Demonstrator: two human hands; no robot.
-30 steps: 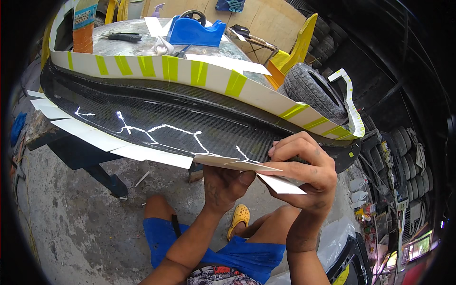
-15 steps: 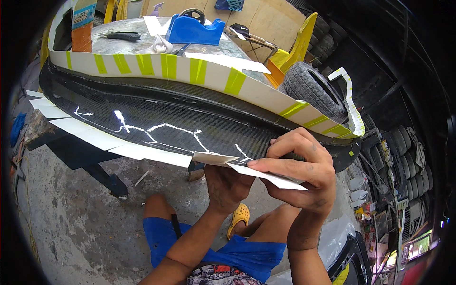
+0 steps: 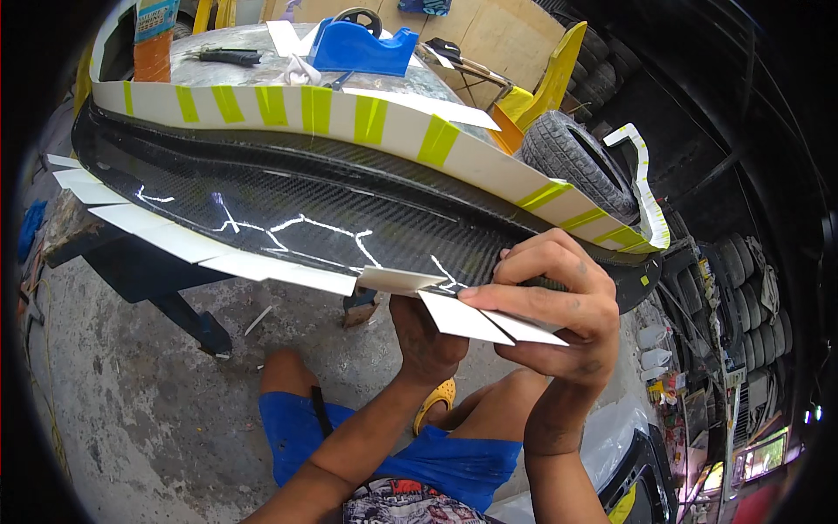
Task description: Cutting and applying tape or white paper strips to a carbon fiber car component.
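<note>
A long glossy black carbon-fibre panel (image 3: 349, 205) stretches across the view. Along its near edge runs a row of overlapping white card pieces (image 3: 231, 262). One card flap (image 3: 397, 279) stands tilted up at that edge. My right hand (image 3: 559, 293) wraps the edge beside it, forefinger pressed on top at the corner of a white card piece (image 3: 463, 320) and thumb underneath. A second card strip (image 3: 528, 330) fans out beside that piece. Below the edge is my left hand (image 3: 428, 345), its fingertips hidden behind the cards and panel.
A white card wall with yellow-green tape strips (image 3: 319, 109) rises along the panel's far edge. Behind it, a worktable (image 3: 188, 65) carries a blue tape dispenser (image 3: 367, 48) and a black cutter (image 3: 229, 58). A tyre (image 3: 576, 162) stands right; a dark support (image 3: 157, 284) is below left.
The card by my right forefinger has swung down, showing its wide face beside the second strip. My left hand has shifted slightly right and down.
</note>
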